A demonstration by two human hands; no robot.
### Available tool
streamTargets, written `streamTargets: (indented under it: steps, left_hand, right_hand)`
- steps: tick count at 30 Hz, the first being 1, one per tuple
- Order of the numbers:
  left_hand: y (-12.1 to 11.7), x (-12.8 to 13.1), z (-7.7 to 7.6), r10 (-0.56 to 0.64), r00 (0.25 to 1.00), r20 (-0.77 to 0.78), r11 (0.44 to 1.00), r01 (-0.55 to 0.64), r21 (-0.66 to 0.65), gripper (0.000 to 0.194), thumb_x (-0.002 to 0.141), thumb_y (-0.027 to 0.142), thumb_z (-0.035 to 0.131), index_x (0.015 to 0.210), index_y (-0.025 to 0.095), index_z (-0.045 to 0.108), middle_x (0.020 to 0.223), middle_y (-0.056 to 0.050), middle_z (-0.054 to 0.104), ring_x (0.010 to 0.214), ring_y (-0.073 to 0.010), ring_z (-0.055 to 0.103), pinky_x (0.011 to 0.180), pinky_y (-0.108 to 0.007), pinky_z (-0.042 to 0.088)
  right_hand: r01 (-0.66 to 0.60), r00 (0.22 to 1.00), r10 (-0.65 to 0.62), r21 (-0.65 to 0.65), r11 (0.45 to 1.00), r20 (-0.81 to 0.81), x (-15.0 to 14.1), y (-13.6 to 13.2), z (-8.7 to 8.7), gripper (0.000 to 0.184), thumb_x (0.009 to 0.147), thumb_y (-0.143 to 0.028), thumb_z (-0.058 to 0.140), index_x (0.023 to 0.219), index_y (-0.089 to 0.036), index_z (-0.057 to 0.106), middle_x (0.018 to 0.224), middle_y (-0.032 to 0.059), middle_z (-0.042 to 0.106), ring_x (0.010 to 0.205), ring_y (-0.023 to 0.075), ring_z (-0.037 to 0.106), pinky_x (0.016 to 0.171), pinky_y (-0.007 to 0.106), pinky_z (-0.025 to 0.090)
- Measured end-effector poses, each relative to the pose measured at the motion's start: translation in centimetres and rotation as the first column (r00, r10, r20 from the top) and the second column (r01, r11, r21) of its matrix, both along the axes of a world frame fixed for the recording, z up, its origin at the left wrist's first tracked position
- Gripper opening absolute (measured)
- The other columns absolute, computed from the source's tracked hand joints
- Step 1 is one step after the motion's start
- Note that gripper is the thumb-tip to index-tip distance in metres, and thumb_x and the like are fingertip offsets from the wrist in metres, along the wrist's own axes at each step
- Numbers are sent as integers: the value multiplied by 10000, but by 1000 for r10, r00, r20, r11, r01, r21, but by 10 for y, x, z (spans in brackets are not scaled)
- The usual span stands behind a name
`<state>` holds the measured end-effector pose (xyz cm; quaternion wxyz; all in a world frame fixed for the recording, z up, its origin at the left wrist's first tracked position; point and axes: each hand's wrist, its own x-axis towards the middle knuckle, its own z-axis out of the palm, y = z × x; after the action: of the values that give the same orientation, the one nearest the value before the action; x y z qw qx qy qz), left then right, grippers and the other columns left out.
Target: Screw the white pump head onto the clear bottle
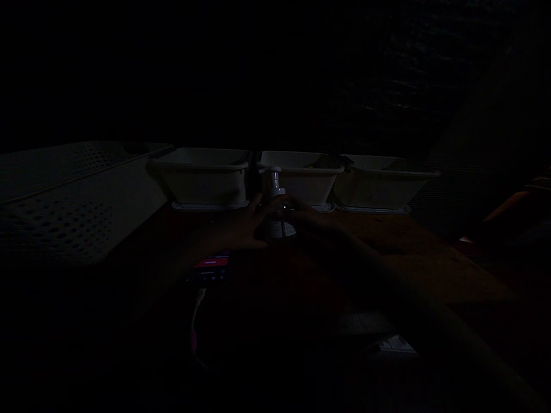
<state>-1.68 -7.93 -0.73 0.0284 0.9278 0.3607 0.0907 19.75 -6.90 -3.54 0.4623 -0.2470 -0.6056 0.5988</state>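
Note:
The scene is very dark. A pump bottle (279,230) with a pale pump head (274,182) stands upright on the wooden table, a pale label low on its front. From the left, my left hand (252,222) curves round its side, thumb low and fingers high. My right hand (307,215) comes in from the right, fingers across the bottle's upper body below the pump. Both hands appear closed on the bottle, though dim light hides the exact contact of the fingertips.
Three pale plastic tubs, left (210,180), middle (316,180) and right (374,186), line the back of the table (404,258). A perforated white basket (107,189) stands left. A lit phone (209,267) with a cable (196,312) lies nearer. Another person's arm (510,203) shows right.

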Motion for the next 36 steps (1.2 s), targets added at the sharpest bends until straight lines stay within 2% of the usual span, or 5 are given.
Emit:
streamTargets:
  steps: [7, 13, 22, 33, 36]
  left_hand:
    - [3, 0, -3, -16, 999, 31, 999, 15, 28, 1074, 810, 419, 714, 1525, 449, -88, 1617, -153, 54, 1115, -319, 627, 756, -351, 553]
    - [2, 0, -2, 23, 1000, -1, 1000, -23, 0, 1089, 811, 447, 708, 1518, 450, -119, 1626, -167, 33, 1137, -342, 610, 742, -362, 552]
    - [-5, 2, 3, 54, 997, -54, 998, -53, 22, 1070, 831, 430, 695, 1509, 468, -131, 1628, -175, 21, 962, -272, 689, 648, -308, 545]
    - [-5, 1, 4, 6, 1000, -11, 1000, -6, 7, 1084, 816, 401, 716, 1508, 473, -115, 1615, -167, 56, 992, -269, 680, 653, -293, 546]
    - [-7, 3, 7, 24, 999, -24, 1000, -24, -10, 1094, 821, 389, 716, 1506, 470, -132, 1618, -170, 39, 1058, -301, 658, 685, -312, 553]
  right_hand:
    - [32, 999, -31, 25, 999, -14, -4, -1, -3, 367, 684, -340, 842, 966, -193, 658, 994, 44, 701, 947, 192, 655, 884, 336, 512]
    - [27, 1000, -26, 40, 999, -13, -4, -3, 0, 288, 719, -270, 793, 965, -208, 656, 959, 16, 683, 913, 151, 648, 892, 308, 499]
    - [-33, 998, 33, 12, 999, -47, -3, 1, 1, 373, 653, -284, 837, 952, -168, 646, 940, 43, 703, 906, 175, 659, 839, 295, 522]
    - [4, 999, -5, -13, 1000, -54, -4, -2, 2, 404, 636, -296, 855, 963, -180, 650, 970, 39, 701, 916, 176, 656, 854, 301, 518]
    - [-5, 1000, 5, -18, 1000, -25, -4, -3, 4, 411, 630, -318, 858, 956, -176, 653, 980, 51, 697, 916, 188, 653, 864, 324, 517]
